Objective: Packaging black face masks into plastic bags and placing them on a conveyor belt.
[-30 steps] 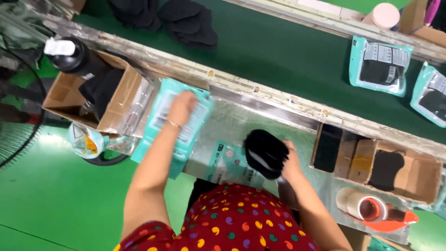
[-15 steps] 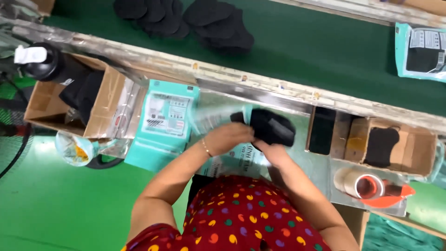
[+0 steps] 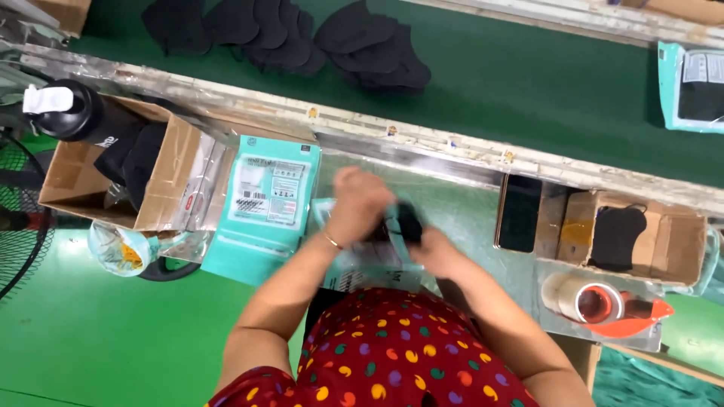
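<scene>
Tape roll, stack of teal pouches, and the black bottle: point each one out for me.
tape roll (image 3: 577, 296), head view, on its clear outer winding.
stack of teal pouches (image 3: 265, 197), head view, on the top pouch's white label.
black bottle (image 3: 83, 119), head view, on its dark body.

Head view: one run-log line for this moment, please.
left hand: on black mask stack | right hand: gripping same stack | under: clear pouch | left of hands: teal pouch pile | bench: metal
</scene>
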